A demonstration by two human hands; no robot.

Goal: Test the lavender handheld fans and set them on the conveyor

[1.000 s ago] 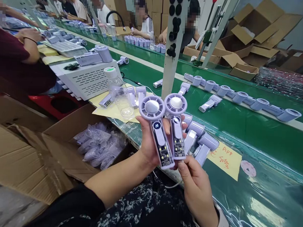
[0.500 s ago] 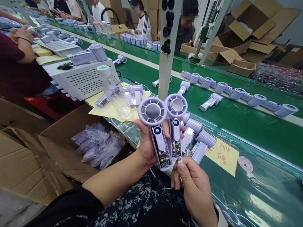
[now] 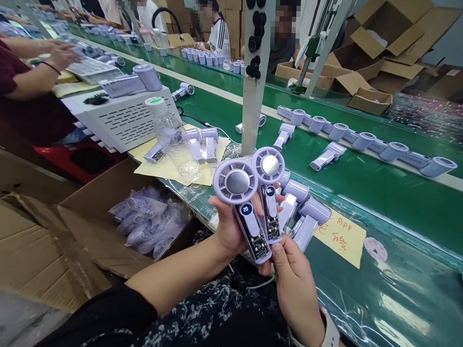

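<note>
Two lilac handheld fans are gripped together in my left hand point(image 3: 229, 226), faces up and slightly tilted. The nearer fan point(image 3: 248, 222) shows a lit display and a clear handle with circuit board inside. Partly behind it, the second fan point(image 3: 271, 210) also has its display lit. My right hand point(image 3: 296, 284) pinches a cable plug at the base of the second fan; the plug itself is hidden by the fingertips. Below the hands curves its white cable point(image 3: 262, 285). Several more lilac fans point(image 3: 314, 212) lie on the bench just beyond my right hand.
A green conveyor point(image 3: 368, 186) runs behind, carrying a row of fans point(image 3: 364, 141). A white post point(image 3: 252, 108) stands in front of it. To the left are a plastic bottle point(image 3: 172, 136), a vented metal box point(image 3: 130, 119) and a carton point(image 3: 101, 204) of bagged items. Co-workers sit nearby.
My right fingers have moved up so the plug meets the second fan's base. That fan's display no longer reads 20. Both fans have tilted and shifted slightly down.
</note>
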